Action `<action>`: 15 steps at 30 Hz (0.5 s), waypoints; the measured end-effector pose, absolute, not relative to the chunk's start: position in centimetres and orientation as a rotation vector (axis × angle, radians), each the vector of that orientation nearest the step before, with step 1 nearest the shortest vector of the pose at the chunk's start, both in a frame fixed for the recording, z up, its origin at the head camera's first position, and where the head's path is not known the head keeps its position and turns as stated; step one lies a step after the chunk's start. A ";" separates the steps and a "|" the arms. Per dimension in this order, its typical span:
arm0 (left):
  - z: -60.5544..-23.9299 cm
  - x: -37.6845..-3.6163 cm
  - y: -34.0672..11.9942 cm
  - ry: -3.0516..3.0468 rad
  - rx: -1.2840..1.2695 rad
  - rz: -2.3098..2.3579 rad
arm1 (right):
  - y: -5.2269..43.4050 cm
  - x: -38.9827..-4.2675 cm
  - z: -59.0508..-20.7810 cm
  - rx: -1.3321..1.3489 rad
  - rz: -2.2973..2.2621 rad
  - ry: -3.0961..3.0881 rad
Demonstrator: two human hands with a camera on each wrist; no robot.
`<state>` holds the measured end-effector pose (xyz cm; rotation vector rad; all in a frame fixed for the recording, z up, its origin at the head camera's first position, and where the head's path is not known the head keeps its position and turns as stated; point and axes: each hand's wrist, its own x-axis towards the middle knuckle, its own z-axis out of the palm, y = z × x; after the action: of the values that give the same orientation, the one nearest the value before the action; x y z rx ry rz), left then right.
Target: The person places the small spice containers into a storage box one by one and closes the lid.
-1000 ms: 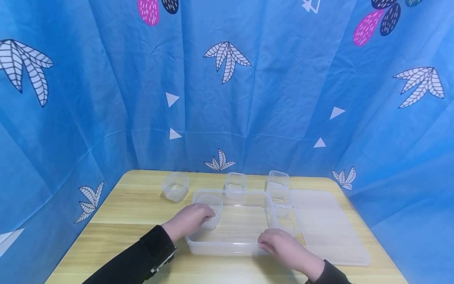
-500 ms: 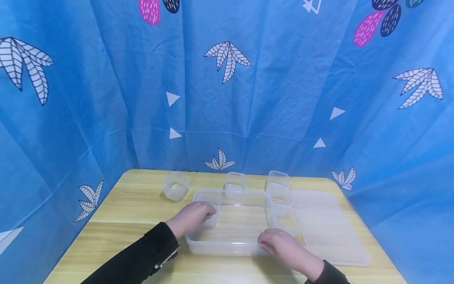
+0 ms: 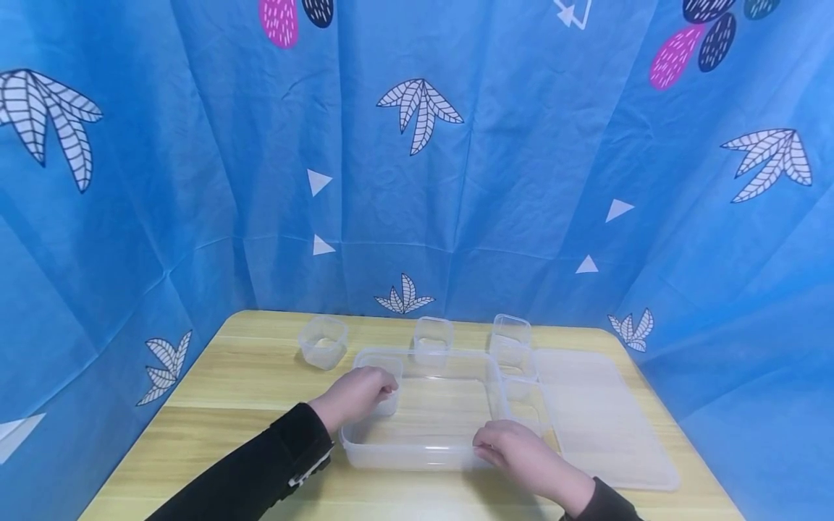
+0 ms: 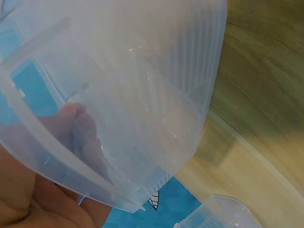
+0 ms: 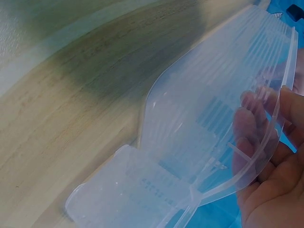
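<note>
A large clear plastic box stands lidless on the table. My left hand reaches over its left side and pinches the rim of a small clear container at the box's left end. In the left wrist view, the thumb and fingers of that hand show partly through the translucent plastic. My right hand grips the box's rim at the front right corner. The right wrist view has the right hand's fingers behind the clear wall, with the thumb at the rim.
Other small clear containers surround the box: one at back left, one at back middle, and several along its right side, including a front one. A flat translucent lid lies at right. Blue patterned cloth encloses the wooden table.
The small container has shifted slightly left and back and sits squarer in the large box's left end, with my left hand still on it. The right hand stays on the rim.
</note>
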<state>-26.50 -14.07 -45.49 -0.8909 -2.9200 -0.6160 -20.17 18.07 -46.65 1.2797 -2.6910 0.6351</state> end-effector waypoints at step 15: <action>-45.6 -27.0 -13.6 -2.931 -0.835 -0.655 | 18.3 -20.2 -46.6 1.305 0.676 -2.708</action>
<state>-26.96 -13.65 -45.64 -0.8345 -2.9305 -0.6547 -20.19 18.29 -46.63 1.3049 -2.7080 0.6756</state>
